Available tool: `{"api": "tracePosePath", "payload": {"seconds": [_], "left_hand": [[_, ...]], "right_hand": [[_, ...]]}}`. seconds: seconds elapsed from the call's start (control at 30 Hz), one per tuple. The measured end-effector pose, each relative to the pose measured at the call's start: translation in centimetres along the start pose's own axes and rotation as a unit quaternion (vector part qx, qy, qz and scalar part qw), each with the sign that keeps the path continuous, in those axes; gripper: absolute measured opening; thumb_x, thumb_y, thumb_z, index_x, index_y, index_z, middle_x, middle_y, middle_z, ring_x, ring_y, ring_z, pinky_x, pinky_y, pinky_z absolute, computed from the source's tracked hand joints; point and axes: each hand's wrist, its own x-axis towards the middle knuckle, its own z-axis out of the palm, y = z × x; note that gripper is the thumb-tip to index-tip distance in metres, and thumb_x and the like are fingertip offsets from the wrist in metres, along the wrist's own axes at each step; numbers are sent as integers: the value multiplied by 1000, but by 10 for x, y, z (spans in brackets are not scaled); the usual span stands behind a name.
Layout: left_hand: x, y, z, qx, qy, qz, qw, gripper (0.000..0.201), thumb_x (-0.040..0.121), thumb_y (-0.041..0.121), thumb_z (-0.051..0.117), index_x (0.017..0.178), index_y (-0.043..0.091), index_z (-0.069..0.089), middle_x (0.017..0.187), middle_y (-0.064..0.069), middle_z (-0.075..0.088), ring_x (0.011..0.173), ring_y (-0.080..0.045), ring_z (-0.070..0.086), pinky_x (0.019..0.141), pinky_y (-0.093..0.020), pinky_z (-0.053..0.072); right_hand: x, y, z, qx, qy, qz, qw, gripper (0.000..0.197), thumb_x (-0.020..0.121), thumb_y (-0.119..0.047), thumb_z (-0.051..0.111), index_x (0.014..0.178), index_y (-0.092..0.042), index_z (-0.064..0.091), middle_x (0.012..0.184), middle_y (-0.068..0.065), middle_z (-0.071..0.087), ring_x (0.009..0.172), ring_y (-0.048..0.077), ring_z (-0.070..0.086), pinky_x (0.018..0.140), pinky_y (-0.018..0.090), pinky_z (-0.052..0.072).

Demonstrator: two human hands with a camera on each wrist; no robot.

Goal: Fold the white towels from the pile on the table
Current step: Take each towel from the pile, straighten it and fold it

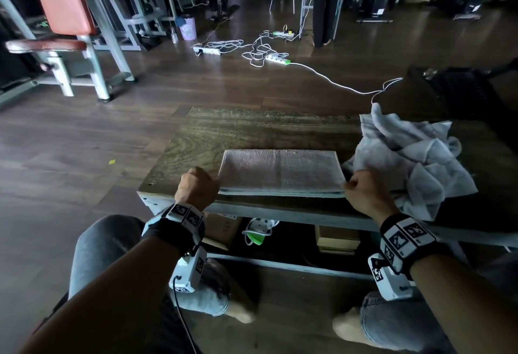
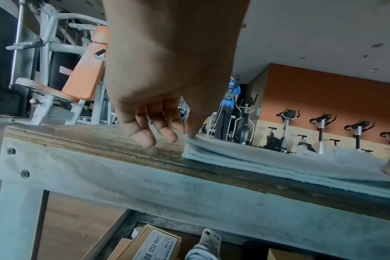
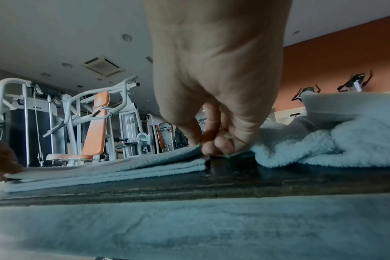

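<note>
A white towel [image 1: 280,171] lies folded in flat layers near the front edge of the wooden table [image 1: 252,129]. My left hand [image 1: 214,184] is at its near left corner, where thumb and forefinger pinch the edge [image 2: 186,136] and the other fingers hang curled beside it. My right hand [image 1: 349,186] pinches the near right corner [image 3: 204,146] with its fingers curled. The folded towel [image 2: 278,163] [image 3: 122,167] shows several stacked layers. A crumpled pile of white towels [image 1: 414,157] [image 3: 323,140] sits on the table's right side, just beyond my right hand.
Cardboard boxes [image 1: 221,230] and a power strip [image 1: 258,230] sit on the shelf under the table. White cables [image 1: 252,50] lie across the wood floor beyond. A gym machine [image 1: 84,31] stands at the far left. A dark object [image 1: 454,92] is behind the pile.
</note>
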Motion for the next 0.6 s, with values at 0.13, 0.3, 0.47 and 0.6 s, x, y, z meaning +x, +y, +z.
{"api": "tracePosePath", "payload": {"seconds": [0.13, 0.3, 0.47, 0.6], "left_hand": [[2, -2, 0, -14, -6, 8, 1000, 33, 68, 39, 66, 62, 7, 68, 64, -8, 69, 67, -24, 67, 64, -30, 54], [4, -3, 4, 17, -12, 7, 1000, 42, 72, 46, 66, 71, 4, 68, 75, -14, 69, 75, -29, 66, 68, -33, 52], [-9, 10, 15, 120, 16, 83, 989, 48, 86, 32, 58, 122, 3, 48, 126, -18, 43, 116, -37, 45, 93, -47, 44], [-16, 27, 30, 125, -51, 277, 951, 54, 91, 26, 53, 141, 16, 38, 150, -6, 31, 131, -27, 36, 103, -48, 40]], "right_hand": [[-4, 0, -3, 8, 7, -6, 1000, 36, 93, -23, 61, 63, -3, 61, 59, 11, 60, 55, 22, 57, 54, 28, 41], [-8, 4, -3, -33, -26, 16, 999, 31, 91, -22, 61, 65, -5, 63, 63, 9, 63, 58, 20, 58, 52, 25, 38], [-17, -1, 11, -76, 102, -101, 987, 12, 87, -21, 60, 96, -13, 56, 95, 5, 61, 89, 22, 60, 68, 34, 50], [-24, -11, 32, -70, 4, -227, 971, 34, 94, -25, 59, 126, -15, 59, 130, 1, 55, 116, 17, 55, 93, 25, 46]]}}
